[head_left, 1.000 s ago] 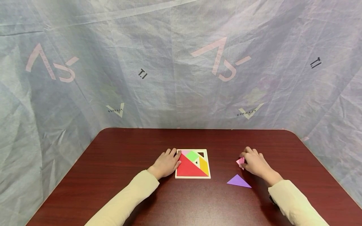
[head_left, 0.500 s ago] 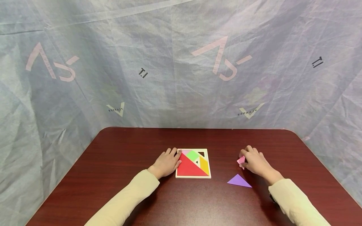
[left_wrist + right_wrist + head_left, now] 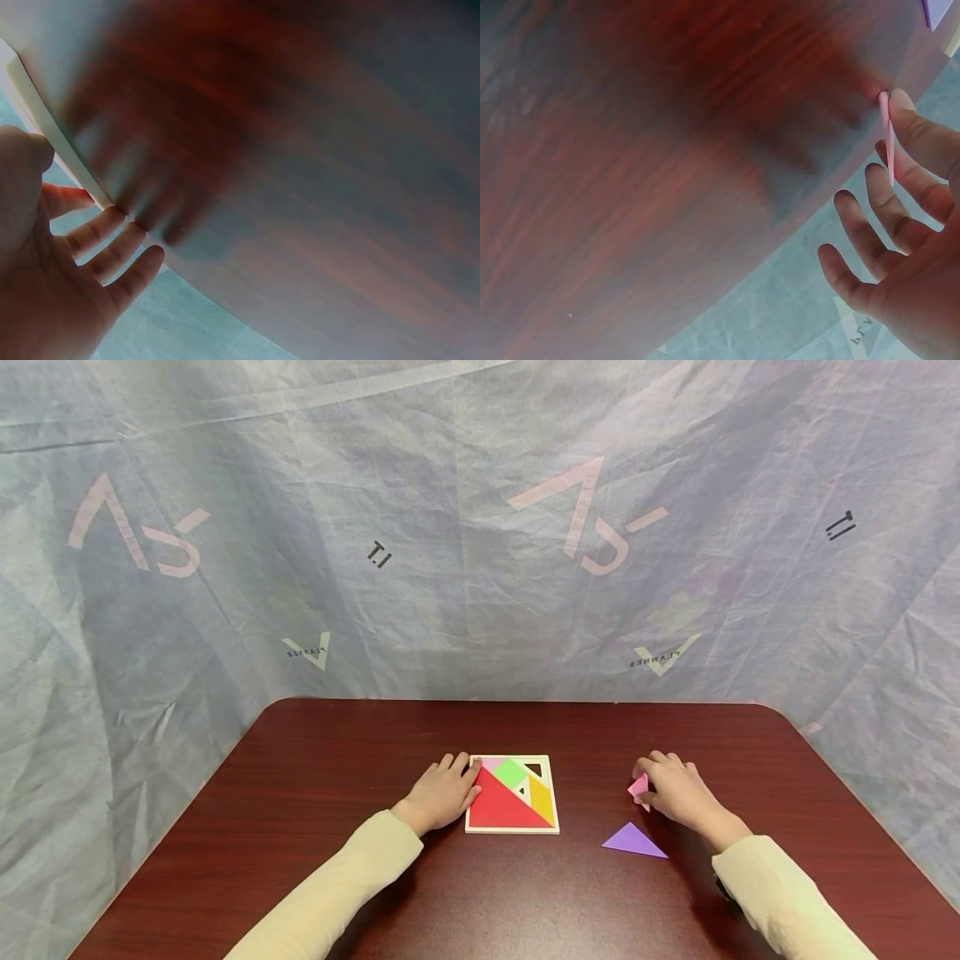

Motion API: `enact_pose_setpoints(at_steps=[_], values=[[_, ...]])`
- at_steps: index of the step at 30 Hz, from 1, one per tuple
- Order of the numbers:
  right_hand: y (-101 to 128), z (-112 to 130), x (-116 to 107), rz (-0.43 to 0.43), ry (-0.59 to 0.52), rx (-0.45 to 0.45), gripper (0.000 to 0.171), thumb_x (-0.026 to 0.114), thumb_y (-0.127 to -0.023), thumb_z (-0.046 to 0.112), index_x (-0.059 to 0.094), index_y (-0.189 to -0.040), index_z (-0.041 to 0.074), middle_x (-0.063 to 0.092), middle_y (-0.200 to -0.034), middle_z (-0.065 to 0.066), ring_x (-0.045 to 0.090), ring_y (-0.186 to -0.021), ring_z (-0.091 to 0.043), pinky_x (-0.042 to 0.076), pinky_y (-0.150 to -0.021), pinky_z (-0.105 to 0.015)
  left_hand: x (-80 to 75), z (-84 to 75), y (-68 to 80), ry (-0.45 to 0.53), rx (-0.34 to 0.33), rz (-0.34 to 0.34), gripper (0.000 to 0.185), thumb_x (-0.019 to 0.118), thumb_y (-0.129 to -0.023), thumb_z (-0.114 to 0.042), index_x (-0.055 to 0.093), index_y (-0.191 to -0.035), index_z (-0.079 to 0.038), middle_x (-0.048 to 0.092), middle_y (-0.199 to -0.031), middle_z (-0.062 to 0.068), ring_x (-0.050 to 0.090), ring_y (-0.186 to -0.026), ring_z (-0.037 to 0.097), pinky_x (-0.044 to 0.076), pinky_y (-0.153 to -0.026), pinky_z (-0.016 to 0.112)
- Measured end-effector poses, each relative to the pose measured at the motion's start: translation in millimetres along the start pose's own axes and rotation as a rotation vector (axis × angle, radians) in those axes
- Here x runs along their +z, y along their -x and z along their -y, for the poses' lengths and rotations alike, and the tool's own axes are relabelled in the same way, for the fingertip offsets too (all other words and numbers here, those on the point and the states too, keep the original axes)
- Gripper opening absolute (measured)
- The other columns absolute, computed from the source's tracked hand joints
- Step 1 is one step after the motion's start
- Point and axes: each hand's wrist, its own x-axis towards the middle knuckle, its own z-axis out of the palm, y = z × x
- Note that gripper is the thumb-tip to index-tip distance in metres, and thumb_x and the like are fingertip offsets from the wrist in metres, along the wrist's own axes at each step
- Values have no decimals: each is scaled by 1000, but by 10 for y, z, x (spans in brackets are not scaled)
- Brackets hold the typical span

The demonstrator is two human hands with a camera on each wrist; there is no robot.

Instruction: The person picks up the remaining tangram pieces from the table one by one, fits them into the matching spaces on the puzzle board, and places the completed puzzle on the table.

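A square white tangram tray (image 3: 512, 830) lies mid-table in the head view. In it sit a large red triangle (image 3: 502, 806), a lilac piece (image 3: 492, 763), a green square (image 3: 511, 772) and a yellow parallelogram (image 3: 541, 800); dark gaps show near its upper right corner and centre. My left hand (image 3: 441, 793) rests on the tray's left edge, fingers fairly straight, touching the rim (image 3: 71, 159) in the left wrist view. To the right, my right hand (image 3: 678, 792) pinches a small pink tangram piece (image 3: 638, 788) between thumb and index finger, tilted on edge; its full outline is partly hidden.
A purple triangle (image 3: 634, 841) lies flat on the dark red-brown table (image 3: 480, 893), nearer me than the right hand. A grey printed cloth (image 3: 465, 568) hangs behind the table and along both sides.
Almost nothing moves: the right hand shifts very slightly with the pink tangram piece in its pinch. The left hand stays on the tray's edge.
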Motion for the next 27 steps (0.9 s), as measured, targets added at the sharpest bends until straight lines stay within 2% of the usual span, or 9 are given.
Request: enact_pose_setpoints(at_steps=[10, 18, 27], values=[[2, 16, 23, -80, 18, -58, 15, 72, -69, 1, 64, -80, 9, 58, -80, -5, 54, -79, -29, 39, -62, -45, 11, 3, -1, 1, 0, 5, 47, 38, -97, -39, 45, -135, -12, 45, -126, 11, 46, -109, 26, 44, -86, 38], [-9, 35, -1, -88, 7, -66, 19, 62, -73, -7, 66, -80, 10, 60, -81, -5, 54, -81, -29, 39, -64, -46, 15, 4, -3, 5, -3, -1, 47, 39, -97, -39, 45, -135, -12, 44, -127, 11, 45, -110, 26, 44, -87, 38], [-32, 55, -11, -108, 20, -83, 21, 60, -73, -8, 64, -77, 12, 60, -79, -3, 54, -79, -28, 39, -64, -45, 25, 4, 5, 0, 2, -39, 46, 39, -97, -38, 47, -133, -11, 46, -123, 11, 47, -106, 26, 46, -82, 37]])
